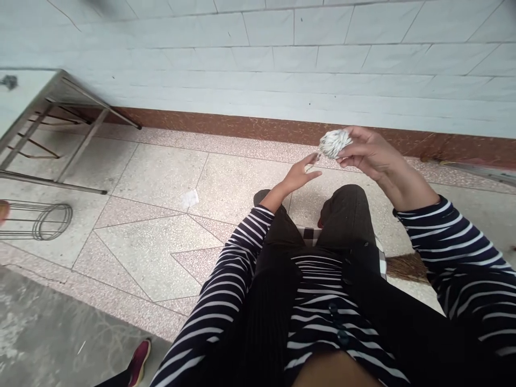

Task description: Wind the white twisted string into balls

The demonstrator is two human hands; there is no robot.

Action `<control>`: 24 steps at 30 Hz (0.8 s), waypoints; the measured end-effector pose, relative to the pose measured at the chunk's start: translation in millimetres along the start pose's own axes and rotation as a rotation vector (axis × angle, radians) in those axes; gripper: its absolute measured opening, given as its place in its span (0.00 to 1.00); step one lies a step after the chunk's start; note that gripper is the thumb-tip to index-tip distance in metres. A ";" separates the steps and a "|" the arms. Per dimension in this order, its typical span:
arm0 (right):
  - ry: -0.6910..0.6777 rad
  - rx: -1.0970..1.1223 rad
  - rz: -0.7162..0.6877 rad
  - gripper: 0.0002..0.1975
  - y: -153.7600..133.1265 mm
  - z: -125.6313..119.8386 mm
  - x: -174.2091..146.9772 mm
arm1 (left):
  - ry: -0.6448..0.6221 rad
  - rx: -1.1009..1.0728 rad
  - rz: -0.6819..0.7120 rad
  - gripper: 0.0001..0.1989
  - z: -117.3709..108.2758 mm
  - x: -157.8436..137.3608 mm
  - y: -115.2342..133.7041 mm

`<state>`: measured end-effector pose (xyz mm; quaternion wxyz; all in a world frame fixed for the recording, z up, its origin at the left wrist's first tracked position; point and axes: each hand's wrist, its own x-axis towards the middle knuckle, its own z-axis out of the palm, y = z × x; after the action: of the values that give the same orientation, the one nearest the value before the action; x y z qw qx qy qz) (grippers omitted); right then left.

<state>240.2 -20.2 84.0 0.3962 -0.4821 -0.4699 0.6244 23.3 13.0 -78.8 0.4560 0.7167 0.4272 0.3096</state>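
My right hand (368, 153) is raised in front of me and grips a small ball of white speckled yarn (334, 143) between thumb and fingertips. My left hand (300, 174) is lower and to the left of the ball, its fingers stretched toward it; a thin strand seems to run between them, though I cannot tell if the fingers pinch it. Both arms wear dark sleeves with white stripes. I sit with my dark-trousered knees (346, 209) under the hands.
A metal table frame (60, 134) leans at the far left, with a round wire rack (44, 220) lying on the speckled tile floor. A scrap of paper (189, 199) lies on the tiles. A broom head (407, 266) shows by my right thigh. Another person's red shoe (139, 363) is at bottom left.
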 end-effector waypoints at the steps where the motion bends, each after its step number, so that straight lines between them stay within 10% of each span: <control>1: -0.019 -0.030 0.009 0.26 3.8 3.2 1.2 | 0.035 -0.020 0.034 0.28 1.6 8.2 10.0; 9: 0.190 -0.100 -0.195 0.27 28.2 -18.8 36.2 | -0.053 -0.186 0.031 0.17 18.0 -8.2 38.5; 14: 0.468 -0.520 -0.274 0.26 60.7 -43.4 57.3 | -0.200 0.026 -0.045 0.18 2.9 -43.9 40.9; 18: 0.272 -0.800 -0.179 0.21 94.8 -30.2 41.4 | -0.149 0.297 0.077 0.20 -25.9 -34.8 55.1; 24: -0.257 -0.154 0.097 0.26 99.9 -7.4 -3.6 | -0.130 0.370 0.146 0.15 -40.7 -5.3 43.8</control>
<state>244.1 -46.5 -12.6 0.2641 -0.4492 -0.5392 0.6616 1.5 14.5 -22.9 0.3198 0.8358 0.3932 0.2112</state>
